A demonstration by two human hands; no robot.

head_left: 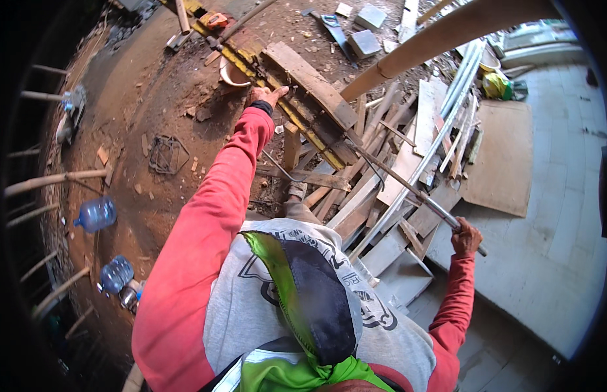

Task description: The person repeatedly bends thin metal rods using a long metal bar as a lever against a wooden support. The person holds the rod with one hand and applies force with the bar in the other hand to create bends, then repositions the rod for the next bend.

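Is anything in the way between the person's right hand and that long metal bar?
Nothing visible is: the right hand is wrapped directly around the long metal bar, near one end. Scrap boards lie beneath the bar, not between them.

Yellow rail point(297, 119): metal by its look, paint chipped, grimy, matt. Along its right side, plank point(310, 81): wood, dry, rough, scuffed. Leading off right from rail's near end, long bar point(416, 191): metal, dull and brownish nearer the rail, smoother and greyer away from it. Right of rail, scrap timber point(398, 160): wood, matt, rough edges. Also right, pale pipes point(461, 75): smooth, slight gloss; metal or plastic, can't tell. Farther right of rail, thin board point(501, 153): wood sheet, flat, matt; floor point(555, 163): smooth, faint sheen. Left of rail, bottle point(96, 213): bluish see-through plastic, glossy. Nearer than rail, red sleeve point(208, 202): cloth, matt, creased.
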